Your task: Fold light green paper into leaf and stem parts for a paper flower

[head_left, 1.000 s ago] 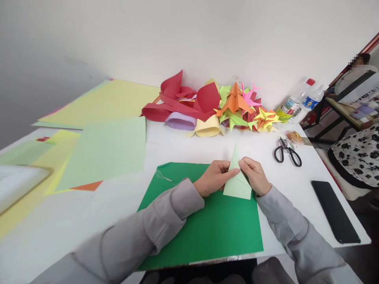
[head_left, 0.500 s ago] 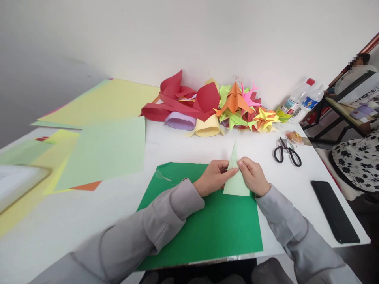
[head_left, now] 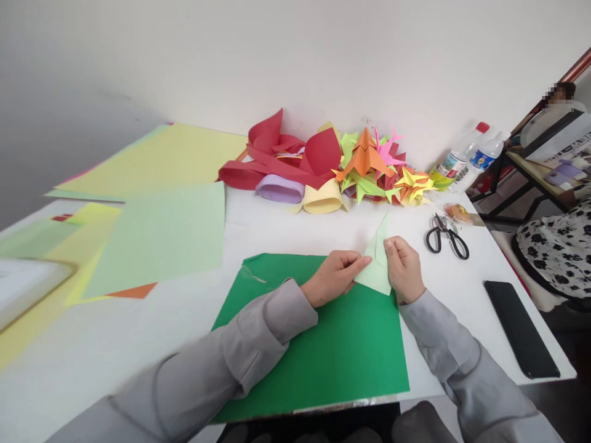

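Observation:
A pale green folded paper (head_left: 377,271) with a pointed top is held up over the far right part of a green sheet (head_left: 318,357). My left hand (head_left: 333,277) pinches its left edge between thumb and fingers. On the other side, my right hand (head_left: 404,269) grips the right edge, thumb uppermost and fingers curled. The paper leans to the right, and a fold line runs down from its tip. Parts of its edges are hidden by my fingers.
Behind stand red paper loops (head_left: 277,157) and folded paper stars (head_left: 364,160). Black-handled scissors (head_left: 447,235), a black phone-like slab (head_left: 521,329) and plastic bottles (head_left: 466,154) are at right. Coloured paper sheets (head_left: 161,227) cover the left. A person in a patterned garment (head_left: 556,255) sits far right.
The folded paper has tilted clockwise, its tip moving right and its lower edge rising. My right hand has shifted right and slightly up along with it; my left hand has hardly moved.

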A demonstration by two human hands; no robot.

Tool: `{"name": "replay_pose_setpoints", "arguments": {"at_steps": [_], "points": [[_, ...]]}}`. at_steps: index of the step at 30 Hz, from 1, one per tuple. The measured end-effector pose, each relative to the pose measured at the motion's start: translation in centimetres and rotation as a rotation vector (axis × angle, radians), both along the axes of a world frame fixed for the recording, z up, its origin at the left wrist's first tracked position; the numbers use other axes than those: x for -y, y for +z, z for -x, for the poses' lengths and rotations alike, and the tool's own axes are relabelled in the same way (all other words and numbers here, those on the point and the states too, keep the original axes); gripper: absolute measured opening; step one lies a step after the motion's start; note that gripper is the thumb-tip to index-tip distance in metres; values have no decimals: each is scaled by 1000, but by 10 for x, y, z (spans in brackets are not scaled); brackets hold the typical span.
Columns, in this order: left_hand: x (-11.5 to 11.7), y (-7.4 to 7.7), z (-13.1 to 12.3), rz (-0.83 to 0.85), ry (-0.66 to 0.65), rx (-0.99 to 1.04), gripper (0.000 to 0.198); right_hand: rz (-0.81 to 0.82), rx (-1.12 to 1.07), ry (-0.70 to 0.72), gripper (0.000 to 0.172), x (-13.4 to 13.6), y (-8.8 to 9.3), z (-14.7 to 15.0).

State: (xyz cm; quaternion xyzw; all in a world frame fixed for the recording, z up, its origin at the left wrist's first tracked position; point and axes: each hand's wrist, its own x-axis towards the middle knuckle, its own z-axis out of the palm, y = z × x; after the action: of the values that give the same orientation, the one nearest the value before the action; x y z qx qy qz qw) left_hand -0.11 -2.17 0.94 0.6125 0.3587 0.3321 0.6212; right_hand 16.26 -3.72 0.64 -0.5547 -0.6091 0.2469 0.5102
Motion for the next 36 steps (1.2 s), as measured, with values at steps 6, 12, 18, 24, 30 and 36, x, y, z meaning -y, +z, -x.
{"name": "replay_pose_setpoints", "arguments": {"at_steps": [6,12,18,24,30,36], "points": [[-1,-2,-2,-89,28,-41,41,2,-17,-83,33,-2,-1,-2],[-1,-5,-3,-218,78,-72,43,19,-44,-72,34,-3,-1,-1],[0,-2,0,-36,64,19,30,124,-132,81,37,-5,-1,-3],[-3,-6,0,-1,105,90,27,98,-32,158,35,-4,-5,-2],[-5,-5,2,26,96,156,28,81,60,203,32,-4,-4,-2],[-6,-6,3,9,93,171,28,99,40,226,33,-5,-4,-4]]}}
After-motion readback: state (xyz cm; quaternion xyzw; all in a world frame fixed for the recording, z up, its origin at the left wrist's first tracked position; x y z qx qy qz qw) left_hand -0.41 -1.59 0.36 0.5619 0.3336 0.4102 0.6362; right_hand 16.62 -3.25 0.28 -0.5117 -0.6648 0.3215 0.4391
